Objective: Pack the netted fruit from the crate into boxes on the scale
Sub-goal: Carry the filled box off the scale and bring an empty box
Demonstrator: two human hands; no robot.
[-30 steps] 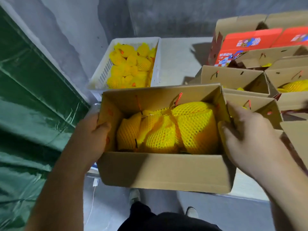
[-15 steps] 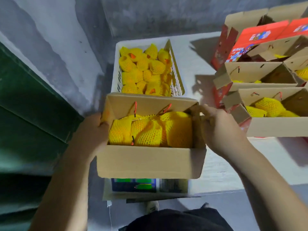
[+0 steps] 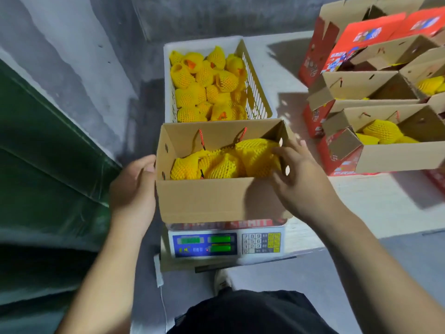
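Half a second ago both hands held the sides of the box up off the scale. Now the box [image 3: 224, 196] sits on the scale [image 3: 227, 244], and the lit number panel shows below its front wall.

On the far left a green sheet [image 3: 48, 169] hangs beside a grey wall. The left hand [image 3: 134, 186] is next. It has slid a little down the left wall of the box, and its fingers curl loosely beside the cardboard. This grip looks let go, holding nothing. There is a thin strip of free floor between the green sheet and the box.

Inside the box lie netted fruit [image 3: 226, 157], yellow and packed close, with two red cord handles above them. Behind the box, touching its back wall, stands the white crate [image 3: 257, 92], with more netted fruit piled inside.

The right hand [image 3: 298, 177] has left the right wall and now reaches over the near right corner. Its fingers are spread and touch the fruit by that wall. This grip is loose too, not pinching.

To the right, the white counter [image 3: 385, 201] has a bare patch near its front edge. Farther back stand more open boxes [image 3: 390, 155], some with fruit inside.
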